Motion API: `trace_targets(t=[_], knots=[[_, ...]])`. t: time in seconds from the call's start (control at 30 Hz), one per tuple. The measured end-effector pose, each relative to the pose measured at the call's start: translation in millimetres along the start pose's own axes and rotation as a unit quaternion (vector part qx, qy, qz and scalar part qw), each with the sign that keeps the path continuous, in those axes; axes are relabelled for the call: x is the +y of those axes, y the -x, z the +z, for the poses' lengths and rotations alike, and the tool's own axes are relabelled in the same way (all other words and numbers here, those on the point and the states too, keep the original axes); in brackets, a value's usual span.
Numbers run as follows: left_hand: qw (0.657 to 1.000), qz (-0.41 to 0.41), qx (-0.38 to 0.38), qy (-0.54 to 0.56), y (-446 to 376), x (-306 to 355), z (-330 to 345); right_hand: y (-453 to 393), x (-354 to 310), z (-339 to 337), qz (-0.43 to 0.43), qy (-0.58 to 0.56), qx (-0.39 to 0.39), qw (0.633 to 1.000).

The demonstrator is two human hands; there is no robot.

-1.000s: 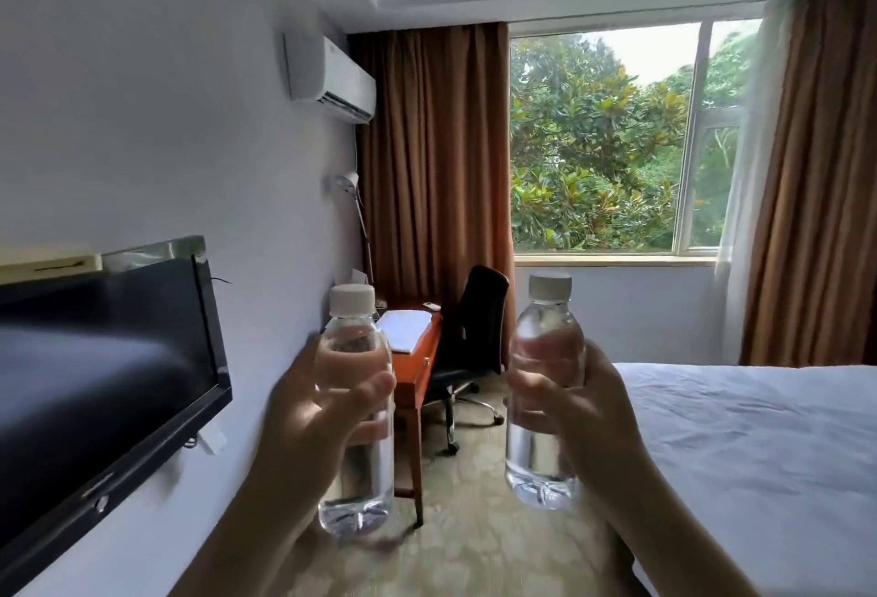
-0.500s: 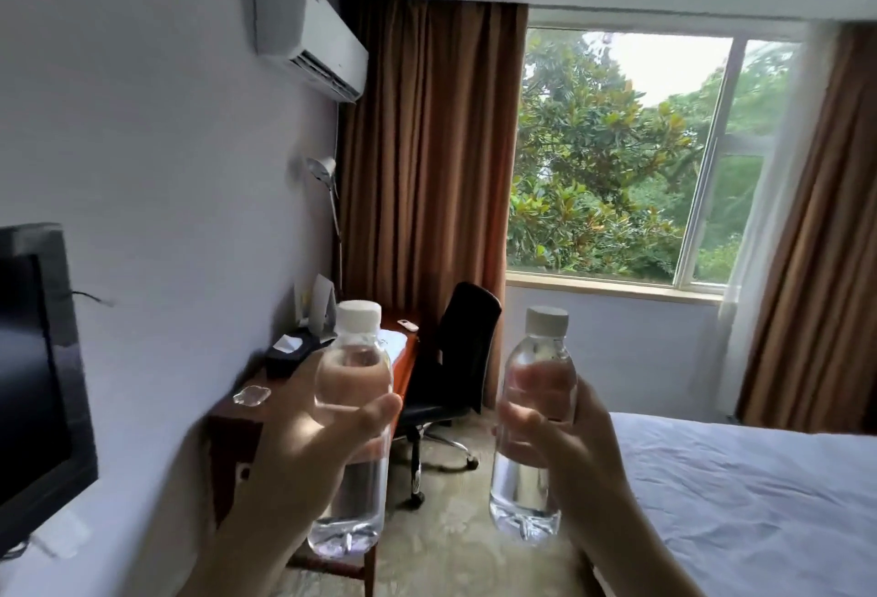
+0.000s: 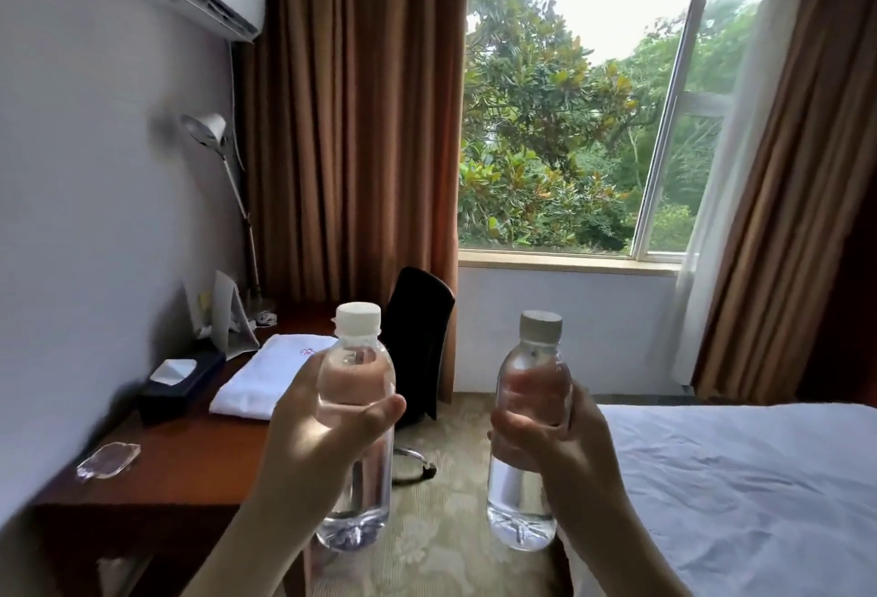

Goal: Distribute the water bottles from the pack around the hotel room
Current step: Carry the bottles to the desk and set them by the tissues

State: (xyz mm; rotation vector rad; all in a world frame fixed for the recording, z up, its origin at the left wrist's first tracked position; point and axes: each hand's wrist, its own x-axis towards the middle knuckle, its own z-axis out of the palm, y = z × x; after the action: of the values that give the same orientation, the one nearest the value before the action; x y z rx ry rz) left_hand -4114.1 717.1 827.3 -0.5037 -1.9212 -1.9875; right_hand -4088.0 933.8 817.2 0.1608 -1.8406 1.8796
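Observation:
I carry two clear water bottles with white caps, both upright in front of me. My left hand (image 3: 318, 449) grips the left bottle (image 3: 356, 492) around its middle, thumb across the front. The right bottle (image 3: 524, 511) is held the same way by my right hand (image 3: 555, 454), fingers curled round its upper half. Both bottles hang above the carpet between the desk and the bed. The pack is out of view.
A wooden desk (image 3: 190, 468) stands along the left wall with a folded white towel (image 3: 270, 373), a dark tissue box (image 3: 178, 383), a glass ashtray (image 3: 108, 459) and a lamp (image 3: 209, 131). A black chair (image 3: 417, 340) is behind it. The white bed (image 3: 740, 487) fills the right.
I have walked forward toward the desk: the wall television has left the view and the desk, chair and window are much closer. Both hands still hold their bottles.

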Motion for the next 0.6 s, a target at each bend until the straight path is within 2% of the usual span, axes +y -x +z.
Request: trace_targets(t=[0.13,0.3,0.6], knots=[[1.000,0.002,0.002,-0.015,-56,-46,31,-80,47,-8,-0.022,0.013,-0.030,0.999],[0.997,-0.008,0.061,-0.045,-127,-84,46,-175,99,10,-0.003,-0.016,-0.095,0.995],[0.980,-0.053,0.177,-0.068,-224,-171,-19,-297,196,124,0.034,-0.048,-0.243,0.968]])
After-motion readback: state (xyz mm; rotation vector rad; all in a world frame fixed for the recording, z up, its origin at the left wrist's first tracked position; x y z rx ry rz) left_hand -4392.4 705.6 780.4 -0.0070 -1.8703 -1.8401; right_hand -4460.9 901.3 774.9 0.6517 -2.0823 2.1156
